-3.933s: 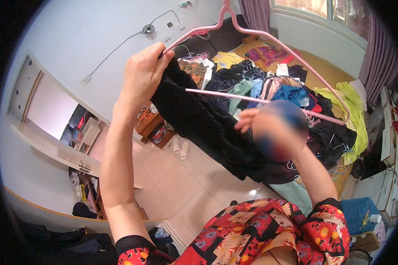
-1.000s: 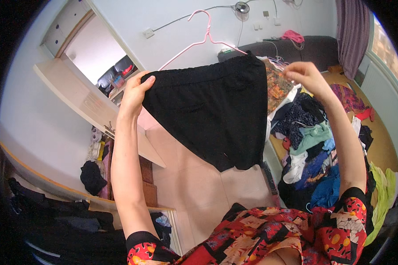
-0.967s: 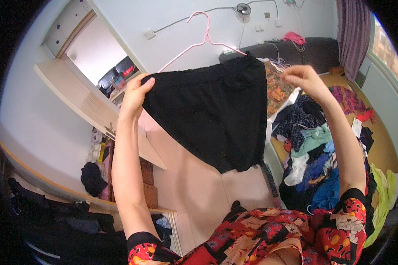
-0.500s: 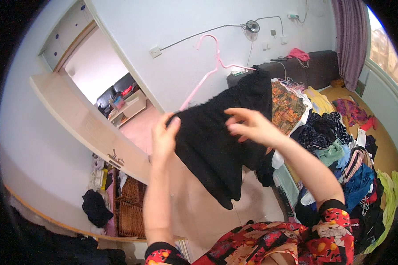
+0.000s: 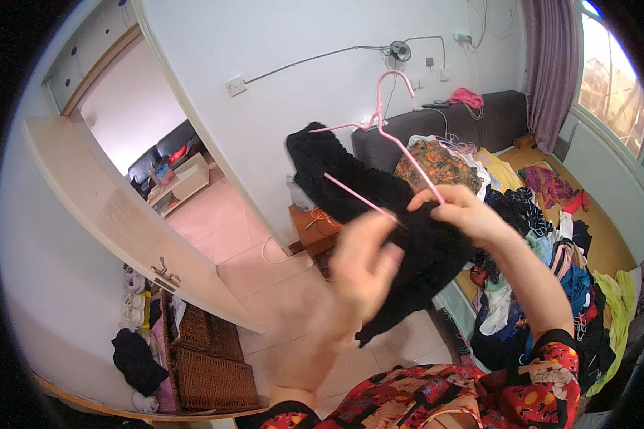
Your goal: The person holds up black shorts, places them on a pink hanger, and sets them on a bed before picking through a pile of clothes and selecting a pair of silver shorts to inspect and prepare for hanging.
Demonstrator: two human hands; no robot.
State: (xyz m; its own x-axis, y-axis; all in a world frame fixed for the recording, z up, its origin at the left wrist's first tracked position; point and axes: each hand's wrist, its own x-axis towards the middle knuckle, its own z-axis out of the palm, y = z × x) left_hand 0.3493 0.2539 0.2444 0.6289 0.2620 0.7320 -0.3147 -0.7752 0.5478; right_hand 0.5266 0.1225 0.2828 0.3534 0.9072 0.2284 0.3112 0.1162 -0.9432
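Observation:
A black garment (image 5: pixel 426 261) with a gathered edge hangs in front of me, partly on a pink hanger (image 5: pixel 410 152). One hanger arm runs into the garment's far left corner, and the lower bar crosses over the cloth. My right hand (image 5: pixel 459 213) is closed around the other end of the hanger and the black fabric there. Close to the tip of the lower bar, my left hand (image 5: pixel 365 268) is smeared by motion in front of the garment. Whether its fingers grip the bar or cloth cannot be made out.
On the right, a bed (image 5: pixel 617 248) with a dark headboard (image 5: pixel 504 114) bears a heap of mixed clothes (image 5: pixel 508 307). A small wooden stand (image 5: pixel 311 232) is behind the garment. An open door (image 5: pixel 132 207) and wicker drawers (image 5: pixel 215 379) stand to the left.
The hanger and garment have turned round, the hook now pointing right, and shifted right. My right hand has closed on the hanger's end; my left hand has moved right, off the garment's left corner.

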